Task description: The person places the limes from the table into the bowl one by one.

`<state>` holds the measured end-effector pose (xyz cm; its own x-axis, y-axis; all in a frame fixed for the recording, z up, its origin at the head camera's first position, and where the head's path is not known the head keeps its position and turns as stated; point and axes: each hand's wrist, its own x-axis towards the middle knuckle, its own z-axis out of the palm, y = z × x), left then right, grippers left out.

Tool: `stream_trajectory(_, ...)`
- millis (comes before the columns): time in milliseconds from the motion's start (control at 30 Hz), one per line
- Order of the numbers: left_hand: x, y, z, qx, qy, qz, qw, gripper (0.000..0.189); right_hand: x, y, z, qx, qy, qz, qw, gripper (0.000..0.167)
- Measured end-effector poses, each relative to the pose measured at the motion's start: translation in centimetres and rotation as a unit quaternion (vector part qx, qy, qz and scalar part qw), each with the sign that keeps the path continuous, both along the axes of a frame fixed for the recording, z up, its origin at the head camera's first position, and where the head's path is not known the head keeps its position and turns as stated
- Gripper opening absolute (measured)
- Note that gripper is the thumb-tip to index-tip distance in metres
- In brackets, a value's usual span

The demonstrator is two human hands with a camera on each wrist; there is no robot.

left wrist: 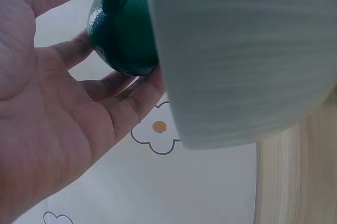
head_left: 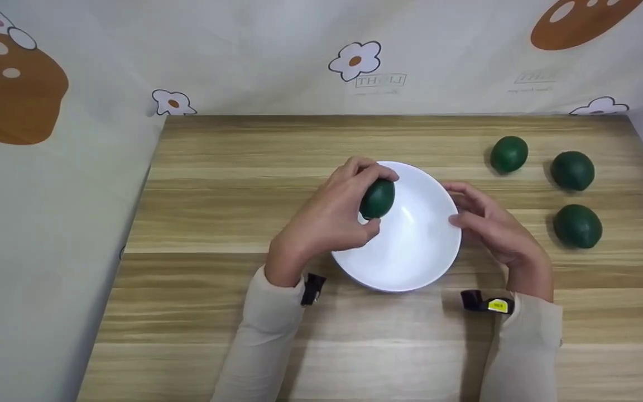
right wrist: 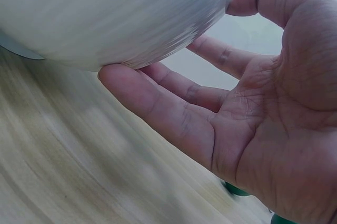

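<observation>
In the head view a white bowl [head_left: 411,240] stands mid-table, its glossy inside facing up. My left hand [head_left: 332,215] reaches over its left side and grips a dark green lime [head_left: 378,199] between thumb and fingers. The left wrist view shows this lime [left wrist: 124,31] partly hidden behind the bowl's outer wall [left wrist: 247,60]. At the bowl's right side, my right hand [head_left: 494,226] holds it, thumb at the rim. From the right wrist, the fingers [right wrist: 131,87] lie against the outside of the bowl [right wrist: 121,13], near its underside.
Three more dark green limes lie on the table's right: one toward the back [head_left: 509,154], one further right [head_left: 572,171] and one nearer [head_left: 577,226]. A patterned pale cloth [head_left: 265,67] hangs behind the wood-grain table [head_left: 215,223].
</observation>
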<state>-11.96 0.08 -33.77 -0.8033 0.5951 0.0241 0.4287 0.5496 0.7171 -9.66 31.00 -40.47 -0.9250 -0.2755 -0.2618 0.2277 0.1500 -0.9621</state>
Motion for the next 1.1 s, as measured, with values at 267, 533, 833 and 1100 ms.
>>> stream_trajectory(267, -0.04, -0.12, 0.04, -0.014, -0.003, -0.005, 0.9999, 0.063, -0.01, 0.01, -0.05, -0.011, 0.01, -0.001, 0.9999, 0.05)
stream_trajectory(533, -0.04, -0.1, 0.22, -0.018, -0.009, -0.016, 0.9997, 0.063, 0.01, -0.01, -0.04, -0.012, 0.008, -0.002, 0.9999, 0.049)
stream_trajectory(833, 0.07, -0.38, 0.44, 0.002, -0.004, -0.016, 0.9999, 0.055, 0.0, 0.01, 0.03, -0.002, 0.001, -0.003, 1.0, 0.05)
stream_trajectory(1100, 0.04, -0.64, 0.4, 0.011, -0.017, 0.002, 0.9998, 0.052, -0.05, -0.12, 0.06, -0.007, 0.0, -0.004, 1.0, 0.05)
